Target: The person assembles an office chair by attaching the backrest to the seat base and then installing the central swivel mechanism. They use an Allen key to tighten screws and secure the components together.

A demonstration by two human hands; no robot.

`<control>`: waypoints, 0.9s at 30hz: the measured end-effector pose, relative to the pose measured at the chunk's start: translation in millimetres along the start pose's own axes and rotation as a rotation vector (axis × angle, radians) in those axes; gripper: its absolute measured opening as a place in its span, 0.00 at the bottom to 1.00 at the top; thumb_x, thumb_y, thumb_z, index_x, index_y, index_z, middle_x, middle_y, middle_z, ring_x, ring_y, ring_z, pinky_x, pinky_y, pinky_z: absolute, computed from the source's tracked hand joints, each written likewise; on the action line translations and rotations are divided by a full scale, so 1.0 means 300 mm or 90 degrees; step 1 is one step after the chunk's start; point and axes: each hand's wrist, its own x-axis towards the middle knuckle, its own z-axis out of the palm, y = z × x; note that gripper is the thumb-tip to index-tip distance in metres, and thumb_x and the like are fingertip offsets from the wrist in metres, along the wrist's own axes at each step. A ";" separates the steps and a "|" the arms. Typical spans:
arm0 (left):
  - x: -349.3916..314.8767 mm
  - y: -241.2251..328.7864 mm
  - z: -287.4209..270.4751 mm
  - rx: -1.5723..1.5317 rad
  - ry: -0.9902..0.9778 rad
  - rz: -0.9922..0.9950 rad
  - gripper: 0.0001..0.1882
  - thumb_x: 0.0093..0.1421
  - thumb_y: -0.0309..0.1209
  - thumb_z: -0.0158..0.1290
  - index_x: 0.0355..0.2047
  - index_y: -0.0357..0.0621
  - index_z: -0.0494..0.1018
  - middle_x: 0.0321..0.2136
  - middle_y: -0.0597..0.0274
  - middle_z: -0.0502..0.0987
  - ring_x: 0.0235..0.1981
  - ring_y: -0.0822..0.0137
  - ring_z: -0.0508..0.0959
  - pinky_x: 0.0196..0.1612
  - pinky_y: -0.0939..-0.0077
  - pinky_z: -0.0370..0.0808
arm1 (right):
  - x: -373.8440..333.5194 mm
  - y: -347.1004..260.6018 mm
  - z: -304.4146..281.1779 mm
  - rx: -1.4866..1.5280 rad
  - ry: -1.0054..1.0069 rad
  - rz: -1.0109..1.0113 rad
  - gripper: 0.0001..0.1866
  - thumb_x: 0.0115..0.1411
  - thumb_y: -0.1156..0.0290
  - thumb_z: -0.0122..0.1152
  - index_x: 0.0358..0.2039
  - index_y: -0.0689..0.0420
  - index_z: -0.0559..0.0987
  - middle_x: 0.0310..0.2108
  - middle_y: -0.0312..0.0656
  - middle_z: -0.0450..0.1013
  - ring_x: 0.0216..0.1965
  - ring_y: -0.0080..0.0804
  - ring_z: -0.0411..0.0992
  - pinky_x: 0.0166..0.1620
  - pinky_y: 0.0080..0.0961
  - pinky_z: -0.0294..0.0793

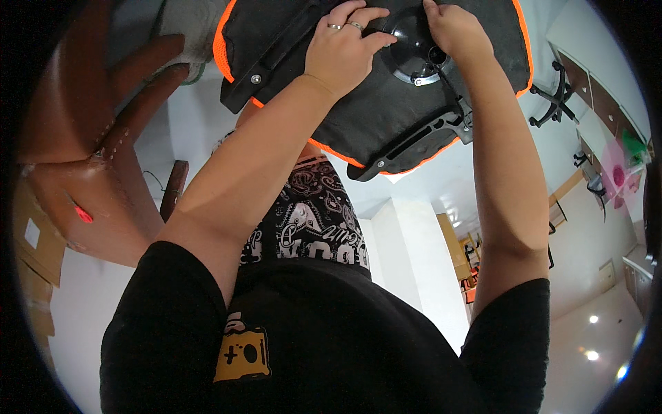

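Touching the round black plate (407, 58) at the middle of the black, orange-edged seat (386, 114), the left grip (352, 52) is loosely spread, thumb at the plate's rim. The right grip (456, 33) is part curled at the plate's far side; whether it clasps anything, I cannot tell. Pale floor (165, 145) shows beside the seat, with brown leather furniture (76, 200) to its left and a black wheeled base (556, 99) to its right.

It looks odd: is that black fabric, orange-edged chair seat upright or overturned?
Overturned: the seat shows its underside, with bolted black brackets.
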 end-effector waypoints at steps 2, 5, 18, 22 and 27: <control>0.007 0.019 -0.020 -0.033 -0.007 -0.039 0.09 0.51 0.35 0.60 0.33 0.51 0.79 0.48 0.62 0.72 0.54 0.52 0.67 0.55 0.57 0.66 | -0.027 -0.039 -0.057 0.007 -0.016 0.040 0.22 0.65 0.58 0.42 0.32 0.63 0.79 0.36 0.55 0.77 0.42 0.52 0.74 0.49 0.44 0.71; 0.008 0.037 -0.021 -0.032 -0.040 -0.087 0.08 0.52 0.35 0.59 0.34 0.52 0.79 0.50 0.62 0.71 0.55 0.52 0.66 0.55 0.57 0.65 | -0.030 -0.027 -0.047 -0.068 -0.077 0.029 0.24 0.65 0.57 0.42 0.32 0.64 0.80 0.38 0.55 0.76 0.44 0.52 0.74 0.50 0.44 0.70; -0.015 0.038 0.008 -0.042 -0.061 -0.089 0.09 0.54 0.35 0.57 0.36 0.54 0.79 0.50 0.63 0.72 0.56 0.53 0.66 0.56 0.58 0.65 | -0.013 -0.004 -0.026 -0.056 -0.075 0.021 0.21 0.63 0.60 0.44 0.32 0.64 0.80 0.39 0.55 0.76 0.44 0.53 0.74 0.49 0.43 0.72; -0.017 0.049 0.026 -0.012 -0.053 -0.036 0.08 0.53 0.36 0.59 0.33 0.52 0.78 0.48 0.63 0.72 0.55 0.53 0.67 0.55 0.59 0.65 | 0.055 0.127 0.067 -0.040 -0.085 -0.055 0.20 0.62 0.59 0.46 0.35 0.63 0.79 0.37 0.56 0.76 0.43 0.54 0.74 0.48 0.44 0.72; -0.023 0.039 -0.001 0.020 -0.020 -0.063 0.07 0.50 0.35 0.61 0.29 0.51 0.76 0.46 0.64 0.73 0.54 0.53 0.67 0.54 0.59 0.65 | -0.031 0.004 -0.023 0.006 -0.065 0.018 0.18 0.62 0.61 0.46 0.36 0.63 0.78 0.36 0.56 0.76 0.42 0.54 0.74 0.48 0.43 0.72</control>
